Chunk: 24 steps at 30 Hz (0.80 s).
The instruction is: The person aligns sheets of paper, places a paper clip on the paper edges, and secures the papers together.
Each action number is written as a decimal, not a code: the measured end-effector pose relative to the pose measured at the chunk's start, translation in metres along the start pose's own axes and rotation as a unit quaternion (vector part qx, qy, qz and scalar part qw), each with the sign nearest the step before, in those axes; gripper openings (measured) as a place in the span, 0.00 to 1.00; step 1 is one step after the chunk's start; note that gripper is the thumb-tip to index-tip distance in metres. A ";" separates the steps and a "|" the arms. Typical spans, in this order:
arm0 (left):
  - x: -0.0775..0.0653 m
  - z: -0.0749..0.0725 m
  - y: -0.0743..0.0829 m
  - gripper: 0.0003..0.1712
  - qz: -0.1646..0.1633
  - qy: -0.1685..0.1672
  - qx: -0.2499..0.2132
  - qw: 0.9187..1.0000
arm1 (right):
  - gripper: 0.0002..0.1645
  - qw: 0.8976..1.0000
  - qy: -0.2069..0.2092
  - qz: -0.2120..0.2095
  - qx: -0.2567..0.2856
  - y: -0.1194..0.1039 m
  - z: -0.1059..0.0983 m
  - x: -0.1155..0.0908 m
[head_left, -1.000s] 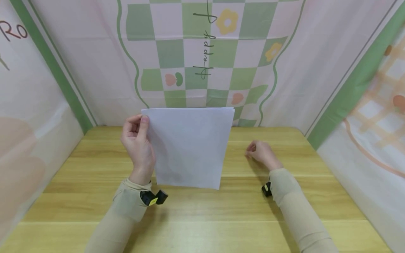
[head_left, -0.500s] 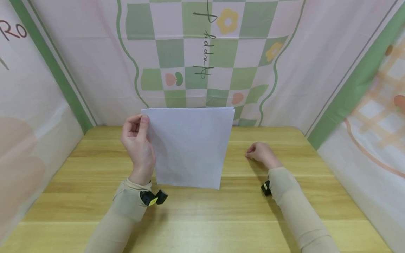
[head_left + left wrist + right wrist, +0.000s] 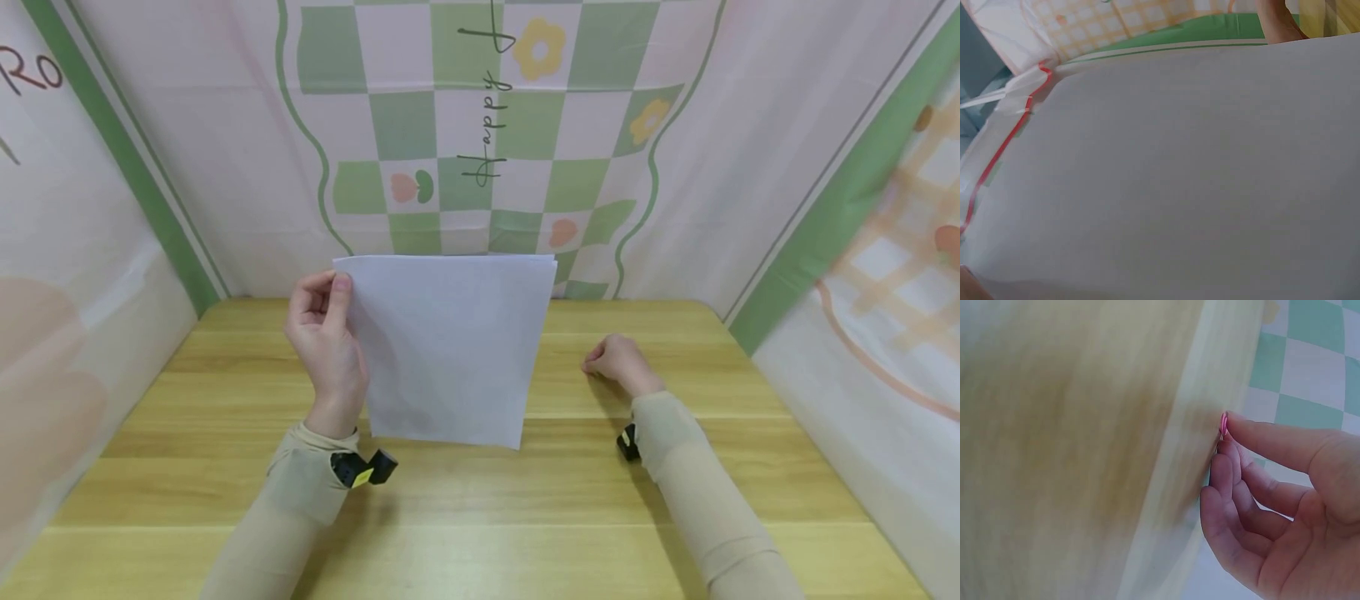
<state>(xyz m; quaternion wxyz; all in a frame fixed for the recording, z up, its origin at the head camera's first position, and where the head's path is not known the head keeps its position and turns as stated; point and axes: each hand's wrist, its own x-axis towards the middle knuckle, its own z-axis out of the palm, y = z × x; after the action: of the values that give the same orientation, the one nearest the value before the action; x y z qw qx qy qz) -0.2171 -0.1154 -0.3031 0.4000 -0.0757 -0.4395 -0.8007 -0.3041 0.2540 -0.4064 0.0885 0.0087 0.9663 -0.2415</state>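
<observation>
My left hand [image 3: 327, 342] pinches white sheets of paper [image 3: 450, 350] by their upper left corner, thumb in front. They hang upright above the table, and a second edge shows along the top right. Paper fills most of the left wrist view. To the right of the sheets, apart from them, my right hand [image 3: 621, 364] is low over the table. In the right wrist view, its thumb and index finger pinch a small pink paper clip [image 3: 1224, 424], mostly covered by the fingertips. The other fingers are curled loosely.
The wooden table [image 3: 480, 517] extends under both hands. Behind it hangs a green and white checked cloth [image 3: 465, 125], close beyond the top edge of the paper. More printed cloth [image 3: 847, 333] hangs along the right side and the left side.
My right wrist has turned and shifted very slightly to the left, with its fingertips in about the same place. The left hand and the paper stay almost still.
</observation>
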 end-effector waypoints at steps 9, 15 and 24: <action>0.000 0.001 0.000 0.02 -0.001 0.002 -0.001 1.000 | 0.12 1.000 -0.002 0.003 -0.006 -0.002 0.000 0.000; -0.001 0.001 0.000 0.02 -0.006 -0.001 0.001 1.000 | 0.12 1.000 -0.012 0.008 -0.012 0.000 -0.001 0.002; 0.000 0.003 -0.001 0.04 -0.002 0.008 -0.003 1.000 | 0.12 1.000 -0.028 0.008 -0.011 -0.001 -0.003 0.001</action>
<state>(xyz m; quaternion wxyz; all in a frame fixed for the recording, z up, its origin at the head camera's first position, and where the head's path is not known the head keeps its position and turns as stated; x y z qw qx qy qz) -0.2185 -0.1130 -0.3018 0.4018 -0.0695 -0.4337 -0.8035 -0.3057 0.2547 -0.4041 0.1174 0.0091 0.9661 -0.2299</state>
